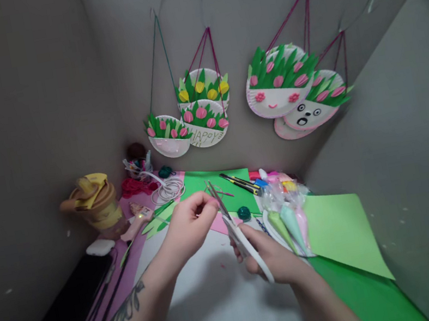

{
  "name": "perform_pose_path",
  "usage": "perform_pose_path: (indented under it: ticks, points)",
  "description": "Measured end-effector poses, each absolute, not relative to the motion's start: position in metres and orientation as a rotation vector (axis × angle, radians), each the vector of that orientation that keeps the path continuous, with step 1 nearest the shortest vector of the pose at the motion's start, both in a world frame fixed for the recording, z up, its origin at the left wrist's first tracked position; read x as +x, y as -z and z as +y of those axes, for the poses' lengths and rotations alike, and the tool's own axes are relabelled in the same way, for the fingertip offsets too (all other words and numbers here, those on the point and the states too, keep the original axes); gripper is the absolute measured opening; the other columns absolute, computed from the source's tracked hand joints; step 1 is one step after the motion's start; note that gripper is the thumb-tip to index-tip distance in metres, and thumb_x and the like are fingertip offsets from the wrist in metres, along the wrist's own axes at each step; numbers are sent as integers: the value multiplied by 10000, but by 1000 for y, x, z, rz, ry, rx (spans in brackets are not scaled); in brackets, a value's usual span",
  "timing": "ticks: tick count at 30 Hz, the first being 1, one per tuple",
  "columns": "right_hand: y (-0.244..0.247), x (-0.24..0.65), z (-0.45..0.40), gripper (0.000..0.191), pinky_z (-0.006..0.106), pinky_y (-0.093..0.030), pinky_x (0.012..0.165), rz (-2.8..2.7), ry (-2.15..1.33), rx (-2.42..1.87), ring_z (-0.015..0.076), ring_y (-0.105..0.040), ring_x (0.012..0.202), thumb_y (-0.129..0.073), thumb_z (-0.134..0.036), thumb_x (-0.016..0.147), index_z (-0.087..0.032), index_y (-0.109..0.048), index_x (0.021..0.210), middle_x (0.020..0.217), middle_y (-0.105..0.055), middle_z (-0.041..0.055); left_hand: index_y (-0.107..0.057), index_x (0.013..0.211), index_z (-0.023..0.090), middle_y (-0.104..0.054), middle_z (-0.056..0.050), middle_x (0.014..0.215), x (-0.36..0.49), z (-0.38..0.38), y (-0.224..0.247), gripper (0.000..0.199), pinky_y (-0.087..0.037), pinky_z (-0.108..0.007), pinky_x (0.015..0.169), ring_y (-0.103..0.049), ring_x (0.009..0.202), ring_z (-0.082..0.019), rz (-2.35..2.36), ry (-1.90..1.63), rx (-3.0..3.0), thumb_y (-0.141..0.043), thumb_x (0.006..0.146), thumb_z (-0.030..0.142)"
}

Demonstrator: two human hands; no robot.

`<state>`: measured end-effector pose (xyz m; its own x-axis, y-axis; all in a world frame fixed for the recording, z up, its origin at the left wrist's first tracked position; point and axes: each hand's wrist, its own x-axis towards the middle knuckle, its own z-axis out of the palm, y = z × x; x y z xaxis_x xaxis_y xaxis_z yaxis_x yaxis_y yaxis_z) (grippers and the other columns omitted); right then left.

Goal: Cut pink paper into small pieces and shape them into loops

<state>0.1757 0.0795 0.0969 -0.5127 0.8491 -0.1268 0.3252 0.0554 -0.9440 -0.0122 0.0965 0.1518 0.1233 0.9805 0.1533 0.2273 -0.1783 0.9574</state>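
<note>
My left hand (190, 223) is closed in a pinch, with a small bit of pink paper (215, 203) just showing at the fingertips. White-handled scissors (250, 247) are gripped in my right hand (270, 255), their blades pointing up and away from me. The blades stand slightly apart, right beside my left fingertips. Whether they touch the paper I cannot tell. Behind and below the hands lies a pink paper sheet (220, 225), and tiny pink scraps (222, 265) dot the white work surface (207, 305).
Green paper (197, 183), cutter knives (240, 183) and a dark green yarn ball (243, 213) lie behind. At right are filled piping bags (291, 227) and light green sheets (340, 227). A tumbler (101, 213) and glue gun (136, 224) sit left. Paper-plate flower baskets (282, 98) hang above.
</note>
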Motion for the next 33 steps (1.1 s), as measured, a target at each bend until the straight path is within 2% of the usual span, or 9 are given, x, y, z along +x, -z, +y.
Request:
perform_pose_path:
  ticks: [14,33]
  points:
    - [-97,182,78,292,249,-417,629,-1919,-1422,-1184,133,-506,693,-511,-86,557,-199,-459,820,754,-522,-30,-467,631,175,-376,63,545,-12,97,-150,246,-267,-207,469,-340,491,-76,1204,-1146,1616,-499,827,321]
    - [-96,186,78,296,251,-418,616,-1895,-1467,-1151,128,-497,671,-533,-103,570,-202,-462,840,763,-518,-29,-487,660,171,-389,60,549,-10,96,-147,249,-275,-201,457,-345,486,-72,1221,-1198,1615,-487,845,339]
